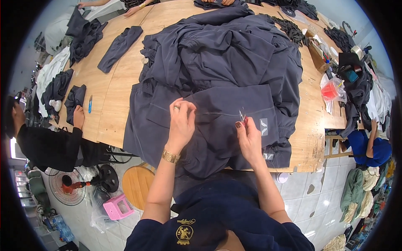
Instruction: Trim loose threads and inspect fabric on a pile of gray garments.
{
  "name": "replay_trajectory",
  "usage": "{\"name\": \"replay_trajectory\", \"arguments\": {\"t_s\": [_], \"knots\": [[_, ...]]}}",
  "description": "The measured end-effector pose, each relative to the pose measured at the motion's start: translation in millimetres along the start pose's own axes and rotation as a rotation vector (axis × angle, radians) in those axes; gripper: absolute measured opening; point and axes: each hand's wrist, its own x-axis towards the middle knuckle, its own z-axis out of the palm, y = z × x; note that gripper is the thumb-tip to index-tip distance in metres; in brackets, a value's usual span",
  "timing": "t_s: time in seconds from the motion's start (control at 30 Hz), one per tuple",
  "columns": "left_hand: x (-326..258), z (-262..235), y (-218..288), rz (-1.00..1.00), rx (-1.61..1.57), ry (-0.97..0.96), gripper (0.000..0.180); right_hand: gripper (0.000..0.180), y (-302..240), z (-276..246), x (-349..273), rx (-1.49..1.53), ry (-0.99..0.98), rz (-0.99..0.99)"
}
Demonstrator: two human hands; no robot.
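My right hand (250, 140) is closed round a small pair of thread snips (243, 118), its metal blades pointing away from me and a bit of red showing at the grip. My left hand (182, 123) is raised over the cloth, fingers curled and thumb near the fingertips. Whatever it pinches, if anything, is too small to make out. Beneath both hands lies a dark grey garment (234, 100) with a stitched seam and a light patch (264, 126) near its right edge. It rests on a large heap of similar dark grey garments (226, 46).
The heap covers much of the wooden table (113, 98). On the left lie a blue-handled tool (90, 103) and a folded dark piece (120, 49). A cardboard box (318, 54) stands at the right. Co-workers sit around. A stool (138, 187) and a fan (67, 187) stand below left.
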Motion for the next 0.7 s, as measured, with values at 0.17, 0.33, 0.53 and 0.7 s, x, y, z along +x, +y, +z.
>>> {"name": "replay_trajectory", "arguments": {"t_s": [0.17,0.33,0.53,0.7], "knots": [[-16.0,5.1,-15.1,-0.377,0.078,0.198,0.025,0.036,-2.9,0.4,-1.7,-0.007,0.026,-0.05],[-20.5,-2.4,-16.9,-0.901,-0.137,-0.096,0.041,0.036,-4.6,-0.6,-1.1,0.096,-0.013,0.014],[-28.3,-0.5,-19.2,-0.598,-0.045,-0.041,0.053,0.034,-11.1,2.6,0.0,0.226,-0.033,0.012],[-46.5,9.6,-31.2,-0.848,-0.285,0.069,0.06,0.034,-12.8,0.1,-0.8,0.236,-0.028,-0.011]]}}
